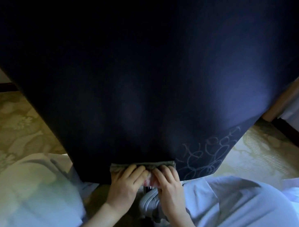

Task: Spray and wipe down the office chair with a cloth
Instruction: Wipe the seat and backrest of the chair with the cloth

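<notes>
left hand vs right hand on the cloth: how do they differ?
Position: the left hand covers the left part of the cloth. The right hand sits at its right end, next to the pale scribbles on the chair.
Pose: the left hand's fingers lie flatter on the cloth, while the right hand's curl tighter.
Shared: both hold the cloth against the chair's lower edge, close together.

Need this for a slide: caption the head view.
Left hand and right hand hold a grey cloth low against the dark chair.
</notes>
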Available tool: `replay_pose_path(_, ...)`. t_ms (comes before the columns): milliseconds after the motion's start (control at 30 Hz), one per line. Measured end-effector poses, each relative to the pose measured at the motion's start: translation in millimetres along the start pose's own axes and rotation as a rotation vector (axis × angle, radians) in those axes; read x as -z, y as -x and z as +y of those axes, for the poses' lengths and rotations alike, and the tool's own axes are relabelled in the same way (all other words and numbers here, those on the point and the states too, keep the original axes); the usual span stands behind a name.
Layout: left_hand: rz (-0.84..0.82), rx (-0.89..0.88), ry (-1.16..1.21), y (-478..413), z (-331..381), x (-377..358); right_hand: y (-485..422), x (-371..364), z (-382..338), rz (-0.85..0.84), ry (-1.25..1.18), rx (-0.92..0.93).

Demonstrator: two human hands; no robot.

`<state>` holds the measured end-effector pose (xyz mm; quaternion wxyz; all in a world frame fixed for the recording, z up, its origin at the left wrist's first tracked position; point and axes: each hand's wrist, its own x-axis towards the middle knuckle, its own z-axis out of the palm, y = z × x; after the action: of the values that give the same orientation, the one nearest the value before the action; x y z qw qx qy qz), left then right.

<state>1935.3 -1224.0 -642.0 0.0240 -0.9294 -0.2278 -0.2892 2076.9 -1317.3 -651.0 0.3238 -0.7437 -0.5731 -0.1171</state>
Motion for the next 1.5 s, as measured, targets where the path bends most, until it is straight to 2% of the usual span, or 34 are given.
replay_pose_path(67,-0.152,0.08,0.065,20.8,-0.2,-18.3,11.5,-15.9,1.6,-0.107,0.042,0.015)
replay_pose_path(133,-0.216,0.126,0.077,28.1,0.8,-26.2,18.5,-25.9,2.5,-0.172,0.07,0.017)
replay_pose_path(233,-0.246,0.143,0.065,24.9,1.3,-26.5,25.4,-30.0,2.2,-0.23,0.044,-0.071)
replay_pose_path(333,-0.217,0.11,0.041,22.2,1.5,-23.8,22.4,-24.9,-0.6,-0.219,0.01,-0.111)
replay_pose_path(467,-0.048,0.08,0.053,0.4,14.7,-7.2,4.8,1.3,-5.6,-0.059,-0.06,-0.132)
replay_pose_path(733,0.34,-0.095,0.114,-110.3,72.4,71.9,-59.9,118.5,5.5,0.45,-0.056,-0.069)
replay_pose_path(833,0.416,-0.165,0.089,-152.1,95.1,96.4,-85.2,158.2,18.5,0.568,-0.045,-0.038)
replay_pose_path(933,0.422,-0.208,0.038,-169.5,105.5,99.6,-96.0,164.9,29.2,0.605,-0.072,-0.055)
replay_pose_path(1067,0.384,-0.293,-0.031,-155.0,93.1,78.9,-79.9,125.8,30.3,0.636,-0.153,-0.191)
replay_pose_path(1200,0.277,-0.409,-0.099,-126.7,72.5,42.7,-49.8,70.2,29.5,0.626,-0.281,-0.389)
replay_pose_path(1333,0.176,-0.505,-0.145,-103.0,57.0,15.4,-25.8,24.6,19.3,0.566,-0.424,-0.63)
replay_pose_path(1500,0.057,-0.616,-0.202,-86.0,42.6,-0.6,-5.5,-9.4,9.5,0.461,-0.518,-0.807)
